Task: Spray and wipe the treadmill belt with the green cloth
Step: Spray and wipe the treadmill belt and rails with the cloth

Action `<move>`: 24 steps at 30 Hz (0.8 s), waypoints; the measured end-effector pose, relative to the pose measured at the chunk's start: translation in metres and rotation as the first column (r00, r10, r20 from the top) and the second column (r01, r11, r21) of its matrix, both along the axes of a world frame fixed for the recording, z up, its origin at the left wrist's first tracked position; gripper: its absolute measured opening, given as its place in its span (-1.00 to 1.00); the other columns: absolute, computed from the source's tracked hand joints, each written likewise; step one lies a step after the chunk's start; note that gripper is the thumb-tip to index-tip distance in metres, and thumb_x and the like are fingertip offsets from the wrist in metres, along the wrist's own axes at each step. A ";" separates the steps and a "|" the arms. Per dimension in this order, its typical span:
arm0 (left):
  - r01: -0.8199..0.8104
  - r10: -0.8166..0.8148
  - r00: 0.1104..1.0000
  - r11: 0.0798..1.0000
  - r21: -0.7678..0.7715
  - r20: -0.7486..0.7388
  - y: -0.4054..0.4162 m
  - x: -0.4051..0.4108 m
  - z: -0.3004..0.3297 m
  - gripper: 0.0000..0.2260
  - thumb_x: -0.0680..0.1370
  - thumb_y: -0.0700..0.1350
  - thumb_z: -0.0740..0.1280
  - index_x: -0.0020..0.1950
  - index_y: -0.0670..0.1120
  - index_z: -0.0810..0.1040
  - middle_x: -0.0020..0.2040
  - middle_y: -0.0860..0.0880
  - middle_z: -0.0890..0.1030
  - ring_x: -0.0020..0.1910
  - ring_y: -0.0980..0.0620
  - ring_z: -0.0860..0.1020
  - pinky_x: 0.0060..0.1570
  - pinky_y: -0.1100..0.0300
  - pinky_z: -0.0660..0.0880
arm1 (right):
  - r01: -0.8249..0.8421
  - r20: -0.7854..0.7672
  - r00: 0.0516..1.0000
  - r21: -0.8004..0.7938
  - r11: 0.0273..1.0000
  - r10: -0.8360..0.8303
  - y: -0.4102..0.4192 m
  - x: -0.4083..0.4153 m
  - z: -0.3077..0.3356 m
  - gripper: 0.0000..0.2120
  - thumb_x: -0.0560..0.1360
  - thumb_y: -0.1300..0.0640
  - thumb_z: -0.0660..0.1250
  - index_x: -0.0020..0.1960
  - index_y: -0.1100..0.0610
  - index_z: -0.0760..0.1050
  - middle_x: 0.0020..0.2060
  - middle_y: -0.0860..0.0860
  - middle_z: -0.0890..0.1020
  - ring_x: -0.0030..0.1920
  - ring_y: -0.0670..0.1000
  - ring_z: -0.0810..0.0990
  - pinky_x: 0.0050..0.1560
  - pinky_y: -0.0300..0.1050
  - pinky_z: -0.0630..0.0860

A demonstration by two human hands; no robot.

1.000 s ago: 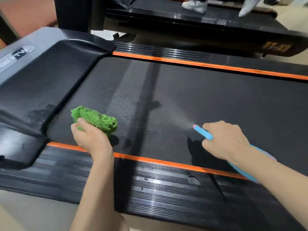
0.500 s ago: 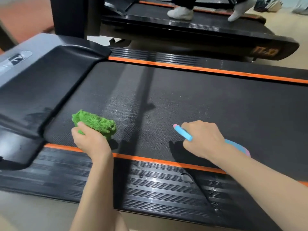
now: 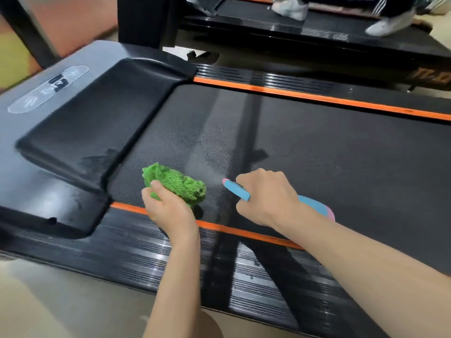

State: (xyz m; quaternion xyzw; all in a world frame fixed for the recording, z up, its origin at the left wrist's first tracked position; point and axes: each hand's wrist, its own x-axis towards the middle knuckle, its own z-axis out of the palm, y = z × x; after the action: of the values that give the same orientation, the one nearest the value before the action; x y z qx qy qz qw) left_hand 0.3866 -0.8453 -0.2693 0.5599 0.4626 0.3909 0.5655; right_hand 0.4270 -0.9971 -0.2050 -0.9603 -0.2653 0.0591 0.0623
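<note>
- The left hand [image 3: 168, 211] is closed around a bunched-up fuzzy green cloth [image 3: 177, 184], fingers curled over its near side. The cloth sits pressed on the treadmill belt [image 3: 329, 152], right at the belt's near-left corner, just beside the motor cover.
- The right hand [image 3: 266, 196] is wrapped tight around a light blue spray bottle [image 3: 238, 190]. Nozzle sticks out past the knuckles and points left and away, with a pink tip; the bottle's body pokes out behind the wrist, blue with a pink end. Can't really see which finger is on the trigger.
- There's a fine mist fanning out from the nozzle, and a paler speckled wet patch [image 3: 214, 147] on the belt just beyond the cloth and the nozzle.
- Cloth and nozzle are close together but not touching, small gap between them.
- The near orange stripe [image 3: 244, 231] runs under both wrists, with the ribbed black side rail [image 3: 256, 269] closer to the camera. A matching far orange stripe [image 3: 317, 97] runs along the other edge of the belt.
- The black motor cover [image 3: 97, 123] on the left has some smudgy marks near its lower edge, and a grey panel with a logo beyond it.
- Up top there's a second treadmill [image 3: 317, 28] with someone's white sneakers [image 3: 290, 7] on it.
</note>
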 end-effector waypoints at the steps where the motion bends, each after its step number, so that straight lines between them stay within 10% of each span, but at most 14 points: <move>1: 0.014 -0.014 1.000 0.999 0.029 0.004 -0.001 -0.001 -0.002 -0.70 0.67 0.03 0.09 -0.14 -0.14 0.36 -0.25 0.03 0.46 -0.25 0.03 0.41 -0.24 0.21 0.27 | 0.011 -0.003 1.000 0.008 1.000 -0.011 0.001 0.001 0.000 -0.80 0.45 0.08 0.28 -0.25 0.05 0.27 -0.31 -0.03 0.41 -0.21 0.19 0.42 -0.11 -0.05 0.29; 14: 0.353 -0.303 0.932 0.881 0.315 -0.199 0.015 -0.006 -0.007 -0.73 0.66 -0.01 0.15 -0.20 -0.09 0.36 -0.32 0.08 0.44 -0.33 0.15 0.39 -0.22 0.14 0.26 | 0.156 -0.002 0.987 0.198 0.968 -0.159 -0.056 0.027 0.000 -0.96 0.38 0.18 0.27 -0.18 0.09 0.41 -0.28 0.01 0.58 -0.20 0.21 0.54 -0.18 -0.01 0.43; 20: 0.786 -0.276 0.581 0.435 0.440 -0.766 0.044 0.023 -0.010 -0.73 0.64 0.06 0.16 -0.18 -0.05 0.32 -0.19 -0.12 0.57 -0.14 -0.19 0.51 -0.16 0.00 0.36 | 0.187 -0.056 0.982 0.417 0.889 -0.180 -0.039 0.028 0.000 -0.90 0.39 0.24 0.27 -0.11 0.11 0.47 -0.28 0.01 0.59 -0.18 0.22 0.54 -0.09 0.02 0.51; 24: 0.817 -0.064 0.548 0.255 0.517 -0.834 0.083 0.059 -0.019 -0.78 0.64 0.02 0.13 -0.10 -0.08 0.38 -0.07 -0.19 0.60 -0.04 -0.25 0.57 -0.13 -0.04 0.46 | 0.106 -0.023 0.994 0.401 0.910 -0.106 -0.030 0.023 -0.004 -0.92 0.41 0.21 0.26 -0.15 0.07 0.39 -0.30 -0.02 0.54 -0.18 0.21 0.51 -0.06 0.07 0.51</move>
State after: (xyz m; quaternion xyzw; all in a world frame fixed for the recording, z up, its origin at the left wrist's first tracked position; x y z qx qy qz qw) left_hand 0.4454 -0.7621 -0.2879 0.9766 0.1501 0.1412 0.0617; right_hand 0.4497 -1.0267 -0.2090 -0.9401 -0.2193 0.0003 0.2611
